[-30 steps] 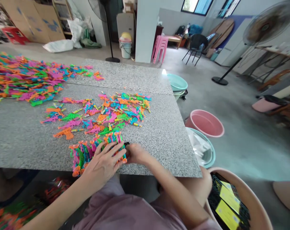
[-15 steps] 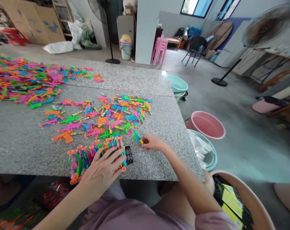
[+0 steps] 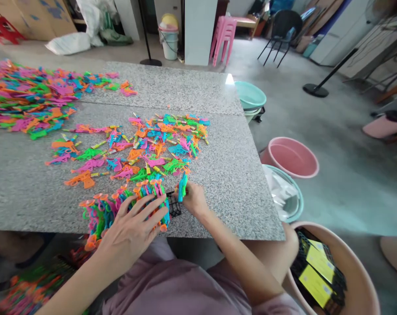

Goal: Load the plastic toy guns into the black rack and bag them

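Note:
My left hand (image 3: pixel 135 221) lies with fingers spread over a tight row of colourful plastic toy guns (image 3: pixel 100 214) with orange suction-cup tips. The row stands at the table's near edge in a black plastic rack (image 3: pixel 175 208), whose bare right end shows. Just right of that end, my right hand (image 3: pixel 194 200) is closed on a blue and green toy gun (image 3: pixel 182 187), held upright above the table. Its fingertips are partly hidden behind the toy. Beyond both hands lies a loose spread of toy guns (image 3: pixel 152 144), some with yellow-wrapped sticks.
A large heap of toy guns (image 3: pixel 30 96) covers the far left of the granite table (image 3: pixel 224 175). Right of the table stand a pink basin (image 3: pixel 293 157), a teal tub (image 3: pixel 298 203) with plastic bags, and a tub (image 3: pixel 359 271) holding black racks and yellow cards.
My right hand has moved left from beside the loose pile to the rack's end, turning the toy gun upright. My left hand stays on the row. The view has tilted down.

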Demonstrator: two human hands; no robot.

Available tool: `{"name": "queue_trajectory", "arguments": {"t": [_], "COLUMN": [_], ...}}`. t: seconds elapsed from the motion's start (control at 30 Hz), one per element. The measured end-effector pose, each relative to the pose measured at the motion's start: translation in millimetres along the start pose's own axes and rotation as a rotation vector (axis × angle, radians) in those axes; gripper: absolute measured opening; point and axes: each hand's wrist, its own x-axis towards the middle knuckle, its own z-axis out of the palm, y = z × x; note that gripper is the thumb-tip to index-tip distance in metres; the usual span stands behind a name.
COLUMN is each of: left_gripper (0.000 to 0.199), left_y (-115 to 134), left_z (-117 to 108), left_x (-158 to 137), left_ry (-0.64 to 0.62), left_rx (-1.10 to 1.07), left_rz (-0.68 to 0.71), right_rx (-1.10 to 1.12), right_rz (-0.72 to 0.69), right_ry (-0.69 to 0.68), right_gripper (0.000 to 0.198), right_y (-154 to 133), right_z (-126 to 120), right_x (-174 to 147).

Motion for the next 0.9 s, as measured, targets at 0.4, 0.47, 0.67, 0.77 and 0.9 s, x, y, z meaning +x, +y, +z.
{"name": "queue_trajectory", "arguments": {"t": [0.4, 0.47, 0.67, 0.77, 0.9], "left_gripper": [0.030, 0.029, 0.031, 0.034, 0.033], "left_y": [1, 0, -5, -6, -6], "left_z": [6, 4, 5, 8, 10], "left_x": [0, 4, 9, 7, 7], "left_ry": [-0.013, -0.029, -0.077, -0.086, -0.064], "left_rx": [0.028, 0.021, -0.014, -0.009, -0.021], "left_rz": [-0.014, 0.028, 0.099, 0.099, 0.094], "right_rx": [-0.269, -0.345, -0.321, -0.314, -0.326], "right_rz": [-0.223, -0.218, -0.337, -0.387, -0.359], "right_ry": [-0.169, -0.195, -0.174, 0.010, 0.098], "right_gripper": [0.019, 0.019, 0.027, 0.043, 0.031], "right_y": [-25, -33, -25, -13, -5], "right_z": [8, 8, 3, -12, -30], "right_x": [24, 25, 28, 51, 75]}}
